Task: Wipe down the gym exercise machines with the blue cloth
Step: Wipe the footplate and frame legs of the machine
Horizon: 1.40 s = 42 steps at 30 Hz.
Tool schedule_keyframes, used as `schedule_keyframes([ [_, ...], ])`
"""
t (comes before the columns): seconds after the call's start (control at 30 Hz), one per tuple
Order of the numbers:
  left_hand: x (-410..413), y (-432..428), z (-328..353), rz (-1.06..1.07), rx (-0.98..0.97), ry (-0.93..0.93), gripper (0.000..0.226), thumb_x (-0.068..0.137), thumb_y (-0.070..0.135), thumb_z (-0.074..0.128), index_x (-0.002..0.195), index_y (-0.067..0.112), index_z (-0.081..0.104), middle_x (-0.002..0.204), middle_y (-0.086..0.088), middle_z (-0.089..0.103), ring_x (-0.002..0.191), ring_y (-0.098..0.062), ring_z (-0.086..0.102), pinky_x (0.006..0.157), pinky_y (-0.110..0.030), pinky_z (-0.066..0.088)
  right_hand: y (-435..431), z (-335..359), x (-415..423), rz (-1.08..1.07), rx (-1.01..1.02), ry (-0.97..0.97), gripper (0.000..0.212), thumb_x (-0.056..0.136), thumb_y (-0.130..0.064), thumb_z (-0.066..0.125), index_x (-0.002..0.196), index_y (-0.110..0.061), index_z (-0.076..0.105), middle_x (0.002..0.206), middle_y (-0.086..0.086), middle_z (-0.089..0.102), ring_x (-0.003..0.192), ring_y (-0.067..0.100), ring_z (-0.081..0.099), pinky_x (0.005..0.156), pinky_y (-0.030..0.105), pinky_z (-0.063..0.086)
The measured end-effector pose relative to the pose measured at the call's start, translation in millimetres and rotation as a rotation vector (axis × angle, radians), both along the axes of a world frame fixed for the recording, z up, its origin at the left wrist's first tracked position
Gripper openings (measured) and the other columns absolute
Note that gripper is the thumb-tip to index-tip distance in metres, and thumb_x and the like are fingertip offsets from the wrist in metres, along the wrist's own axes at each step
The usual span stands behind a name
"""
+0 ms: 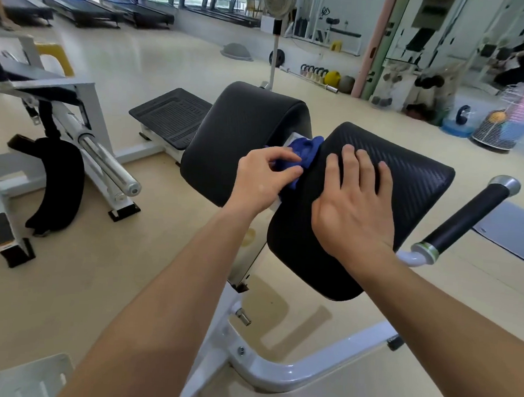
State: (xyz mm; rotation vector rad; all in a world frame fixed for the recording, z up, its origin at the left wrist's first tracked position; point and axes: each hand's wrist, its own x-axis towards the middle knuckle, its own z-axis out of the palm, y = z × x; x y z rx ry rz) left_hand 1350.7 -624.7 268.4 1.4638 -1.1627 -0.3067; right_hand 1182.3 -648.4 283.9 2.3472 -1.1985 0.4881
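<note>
Far left: another machine with a chrome bar (111, 163), untouched, well apart from the action. Next over is the ribbed footplate (168, 117), then the left pad (236, 136) of a split-pad bench.

Left hand (262, 177) has its fingers curled, pinching the blue cloth (305, 152). The cloth is bunched and stuffed into the gap between the two pads, touching the inner edge of the right pad (407, 181).

Right hand (351, 209) lies flat on the right pad with its fingers spread, holding nothing; looks like bracing.

Step, my read: wiping the gap and inner pad edges.

Next probably needs the cloth dragged along the gap, then opened out for the pad tops. Black grip handle (466, 218) at right and white frame (276, 372) likely still to do.
</note>
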Motion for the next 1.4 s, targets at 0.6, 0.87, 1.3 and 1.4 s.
schedule_keyframes([
  [0.6, 22, -24, -4, -0.040, 0.057, -0.439, 0.035, 0.091, 0.012, 0.067, 0.124, 0.024, 0.068, 0.123, 0.005, 0.069, 0.118, -0.008, 0.060, 0.108, -0.026, 0.043, -1, 1, -2, 0.011, 0.012, 0.024, 0.063, 0.092, -0.032, 0.039, 0.150, -0.007, 0.033, 0.158, 0.020, 0.025, 0.146, 0.038, 0.020, 0.119, 0.055, 0.011],
  [0.87, 26, -12, -22, -0.090, 0.095, -0.491, 0.033, 0.091, 0.001, 0.064, 0.121, 0.014, 0.070, 0.126, 0.001, 0.067, 0.125, -0.007, 0.054, 0.108, -0.008, 0.030, -2, 0, -1, 0.010, -0.002, 0.019, 0.064, 0.090, -0.031, 0.033, 0.148, -0.006, 0.034, 0.157, 0.021, 0.027, 0.145, 0.038, 0.023, 0.119, 0.056, 0.013],
  [1.3, 28, -47, 14, -0.124, 0.104, -0.473, 0.035, 0.093, 0.006, 0.063, 0.124, 0.021, 0.068, 0.131, 0.006, 0.063, 0.126, -0.001, 0.051, 0.116, -0.023, 0.031, -2, -2, 0, -0.010, -0.020, 0.025, 0.064, 0.090, -0.031, 0.041, 0.149, -0.008, 0.033, 0.157, 0.020, 0.027, 0.145, 0.038, 0.022, 0.119, 0.055, 0.012],
  [1.4, 30, -15, -13, -0.137, 0.138, -0.503, 0.032, 0.092, 0.002, 0.062, 0.120, 0.013, 0.069, 0.132, 0.003, 0.062, 0.124, 0.003, 0.044, 0.104, 0.004, 0.016, -3, -3, 0, -0.004, -0.027, 0.024, 0.063, 0.091, -0.032, 0.039, 0.148, -0.007, 0.034, 0.156, 0.020, 0.027, 0.145, 0.038, 0.023, 0.119, 0.056, 0.014],
])
